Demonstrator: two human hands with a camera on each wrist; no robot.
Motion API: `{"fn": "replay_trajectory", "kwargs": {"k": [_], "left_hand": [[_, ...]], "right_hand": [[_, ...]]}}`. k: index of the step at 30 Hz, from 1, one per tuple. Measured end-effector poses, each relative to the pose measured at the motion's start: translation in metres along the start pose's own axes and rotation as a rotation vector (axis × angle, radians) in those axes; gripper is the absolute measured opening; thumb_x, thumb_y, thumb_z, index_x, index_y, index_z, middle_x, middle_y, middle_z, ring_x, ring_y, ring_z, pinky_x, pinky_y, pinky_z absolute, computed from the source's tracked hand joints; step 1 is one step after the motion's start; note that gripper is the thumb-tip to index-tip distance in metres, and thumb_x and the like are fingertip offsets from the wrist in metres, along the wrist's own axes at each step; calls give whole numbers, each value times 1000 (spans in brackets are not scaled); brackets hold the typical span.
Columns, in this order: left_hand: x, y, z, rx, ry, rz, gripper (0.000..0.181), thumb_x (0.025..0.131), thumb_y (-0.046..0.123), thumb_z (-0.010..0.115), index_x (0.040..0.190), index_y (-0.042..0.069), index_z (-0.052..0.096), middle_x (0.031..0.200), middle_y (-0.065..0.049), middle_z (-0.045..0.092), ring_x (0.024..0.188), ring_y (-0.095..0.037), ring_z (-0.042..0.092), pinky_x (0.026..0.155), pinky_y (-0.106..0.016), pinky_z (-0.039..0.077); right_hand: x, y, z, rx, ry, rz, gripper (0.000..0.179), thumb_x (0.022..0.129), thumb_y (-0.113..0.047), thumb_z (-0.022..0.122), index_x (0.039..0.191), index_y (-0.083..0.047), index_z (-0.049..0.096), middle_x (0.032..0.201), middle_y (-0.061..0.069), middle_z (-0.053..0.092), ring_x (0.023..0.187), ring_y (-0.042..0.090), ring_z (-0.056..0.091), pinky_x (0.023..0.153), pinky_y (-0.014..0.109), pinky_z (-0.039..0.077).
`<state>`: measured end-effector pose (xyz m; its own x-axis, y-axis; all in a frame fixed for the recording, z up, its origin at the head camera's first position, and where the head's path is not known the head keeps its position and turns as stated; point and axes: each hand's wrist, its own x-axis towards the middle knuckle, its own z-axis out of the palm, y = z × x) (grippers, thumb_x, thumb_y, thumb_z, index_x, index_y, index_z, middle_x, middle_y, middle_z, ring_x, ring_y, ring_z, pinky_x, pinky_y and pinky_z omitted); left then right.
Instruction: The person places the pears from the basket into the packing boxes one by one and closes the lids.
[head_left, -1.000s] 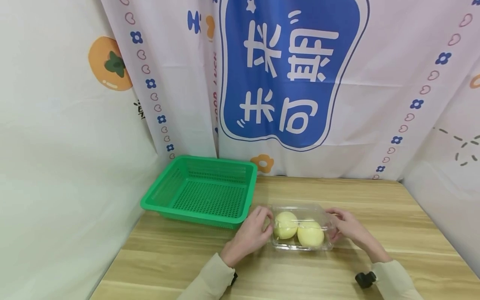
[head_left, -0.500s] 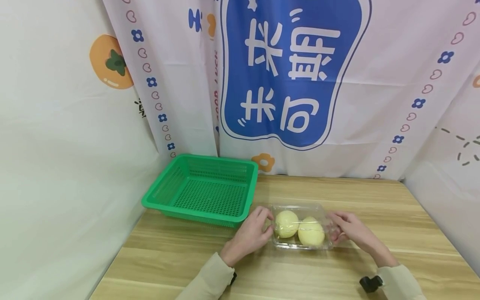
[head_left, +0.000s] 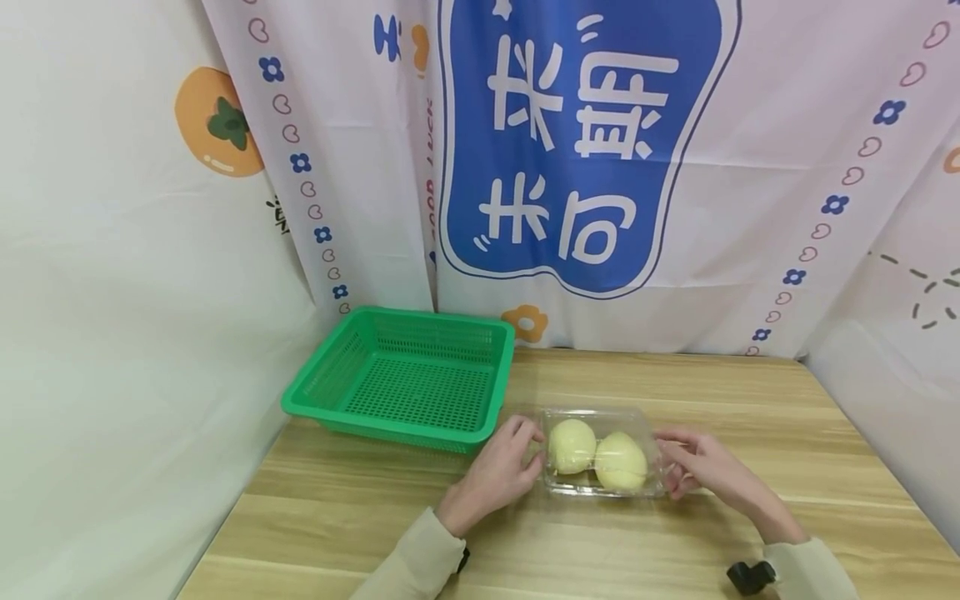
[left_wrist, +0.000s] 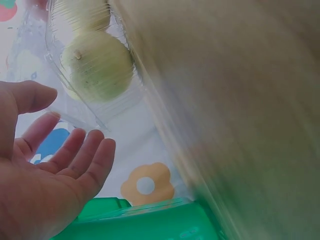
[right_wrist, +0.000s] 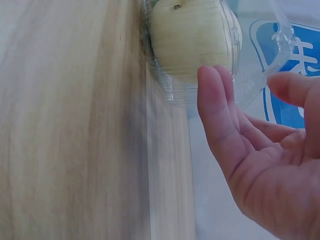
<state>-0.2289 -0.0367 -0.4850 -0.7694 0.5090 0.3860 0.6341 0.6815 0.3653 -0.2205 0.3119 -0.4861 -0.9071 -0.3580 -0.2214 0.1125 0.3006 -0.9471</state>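
A clear plastic box with two round, pale yellow fruits in it sits on the table between the hands. At its left end is my left hand, fingers loosely bent and the fingertips close to the wall. The left wrist view shows this palm holding nothing, with a fruit behind the plastic. My right hand is at the right end, fingers extended beside the box. In the right wrist view its thumb tip lies near the raised plastic edge, and the fingertips overlap the box's lower corner.
A green perforated basket stands at the back left, just beyond the left hand. The wooden table meets a printed cloth at the back. White cloth walls rise on both sides.
My right hand has drawn slightly to the right, and its fingers have loosened from the box's end. The left hand and the box have hardly moved.
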Motion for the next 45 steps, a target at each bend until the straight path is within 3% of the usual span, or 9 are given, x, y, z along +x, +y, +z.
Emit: {"fn": "replay_trajectory", "kwargs": {"k": [10,13,22,29,33,38,45], "left_hand": [[-4,2,-3,44,-62,-5,28,89,19,67,115,11,60,109,-3,63,98,-13,59,87,-25,52],[-4,3,-5,46,-81,-8,29,89,20,67,116,11,59,105,-1,64,93,-11,58,82,-22,51],[-6,5,-10,-13,-180,-23,33,91,19,64,122,10,56,98,2,62,83,-4,53,70,-13,46],[-10,5,-15,-20,-278,-6,41,92,29,65,127,11,53,118,-2,61,102,-10,60,83,-19,52],[-11,4,-17,-47,-321,-2,39,93,34,63,125,14,53,120,-3,60,107,-13,60,88,-23,53],[-10,2,-16,-139,-312,-19,31,98,33,56,123,14,55,115,0,63,102,-10,61,84,-21,53],[-6,1,-14,-296,-251,-122,16,98,25,56,107,12,52,82,7,58,67,0,53,58,-16,49]], "right_hand": [[-7,-1,0,-63,-64,-13,67,103,-28,49,151,7,20,86,27,67,68,27,67,66,48,59],[-8,1,0,-63,-77,-8,68,102,-27,50,152,5,18,92,26,68,69,28,68,67,49,59],[-9,7,0,-55,-120,-30,67,104,-25,46,153,5,11,100,29,66,69,24,67,69,52,58],[-9,6,-1,-56,-126,-34,67,104,-25,46,154,2,11,100,29,65,70,25,68,69,51,58],[-10,5,-1,-63,-134,-51,67,104,-24,46,154,4,10,99,30,65,69,24,67,68,51,58],[-13,4,0,-57,-139,-72,67,104,-22,47,153,6,10,98,30,64,68,24,67,67,50,58],[-12,3,1,-55,-136,-57,68,104,-22,47,154,4,9,97,28,65,69,24,67,68,51,58]]}}
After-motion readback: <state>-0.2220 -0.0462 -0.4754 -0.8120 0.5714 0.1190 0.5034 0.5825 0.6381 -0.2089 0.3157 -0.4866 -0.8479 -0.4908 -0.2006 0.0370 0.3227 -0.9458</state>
